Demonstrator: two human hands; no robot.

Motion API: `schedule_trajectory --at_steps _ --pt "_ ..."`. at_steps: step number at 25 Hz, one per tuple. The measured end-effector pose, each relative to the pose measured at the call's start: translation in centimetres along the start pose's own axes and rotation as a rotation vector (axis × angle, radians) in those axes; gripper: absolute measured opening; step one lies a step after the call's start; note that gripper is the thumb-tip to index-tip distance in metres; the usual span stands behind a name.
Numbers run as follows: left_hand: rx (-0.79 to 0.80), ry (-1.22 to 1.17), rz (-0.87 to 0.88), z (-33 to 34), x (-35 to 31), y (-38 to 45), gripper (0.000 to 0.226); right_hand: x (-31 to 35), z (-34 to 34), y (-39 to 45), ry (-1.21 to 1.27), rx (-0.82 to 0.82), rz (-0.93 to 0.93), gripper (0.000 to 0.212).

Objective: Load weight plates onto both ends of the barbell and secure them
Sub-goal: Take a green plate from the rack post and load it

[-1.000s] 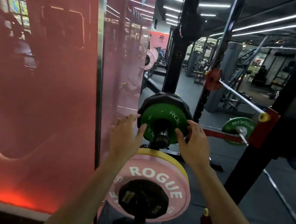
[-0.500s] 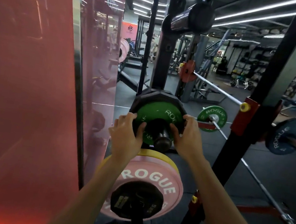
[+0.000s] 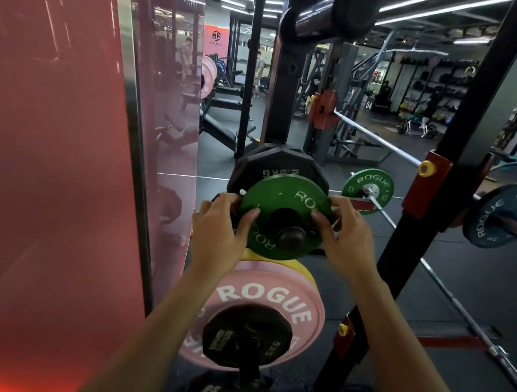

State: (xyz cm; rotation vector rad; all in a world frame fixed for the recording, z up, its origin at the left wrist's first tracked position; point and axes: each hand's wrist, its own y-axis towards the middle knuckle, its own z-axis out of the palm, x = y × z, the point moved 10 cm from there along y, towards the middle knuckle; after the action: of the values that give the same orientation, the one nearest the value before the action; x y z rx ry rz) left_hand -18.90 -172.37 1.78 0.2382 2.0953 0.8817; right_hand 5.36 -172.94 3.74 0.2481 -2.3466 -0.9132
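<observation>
Two bare hands are gripping a small green round "ROGUE" weight plate [image 3: 284, 215] at its opposite edges: the left hand [image 3: 218, 235] is closing its thumb over the plate's left face with its fingers curled behind the rim, and the right hand [image 3: 342, 236] is doing the same at the right rim. This green plate is sitting on a black storage peg [image 3: 291, 235] of the black steel rack upright [image 3: 284, 74], directly in front of a larger black twelve-sided plate [image 3: 280, 165] on the same peg. Below it, a pink "ROGUE" bumper plate [image 3: 264, 298] with a yellow plate [image 3: 301, 268] behind it is hanging on a lower peg, with a smaller black plate [image 3: 245, 337] lying against its face. To the right, a silver steel barbell [image 3: 380, 142] is resting across the rack at a red hook with a yellow knob [image 3: 425, 169], and a dark blue "ROGUE" plate [image 3: 497, 216] is sitting on its near sleeve. A second green plate [image 3: 368, 189] is showing on a lower bar beyond. A red glossy wall panel [image 3: 38, 144] is filling the left side.
</observation>
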Motion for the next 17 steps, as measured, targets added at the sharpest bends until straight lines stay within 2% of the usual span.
schedule_trajectory --at_steps 8,13,17 --pt "-0.054 -0.103 0.083 -2.6 -2.6 -4.3 0.030 2.4 -3.7 -4.6 0.112 -0.030 -0.036 0.033" --pt "-0.140 -0.092 0.215 -6.2 -9.0 -5.0 0.032 3.9 -9.1 -6.5 0.114 -0.155 -0.064 0.033" --pt "-0.103 -0.083 0.267 -4.8 -14.6 -7.7 0.030 2.3 -15.3 -10.0 0.046 -0.199 -0.045 0.035"
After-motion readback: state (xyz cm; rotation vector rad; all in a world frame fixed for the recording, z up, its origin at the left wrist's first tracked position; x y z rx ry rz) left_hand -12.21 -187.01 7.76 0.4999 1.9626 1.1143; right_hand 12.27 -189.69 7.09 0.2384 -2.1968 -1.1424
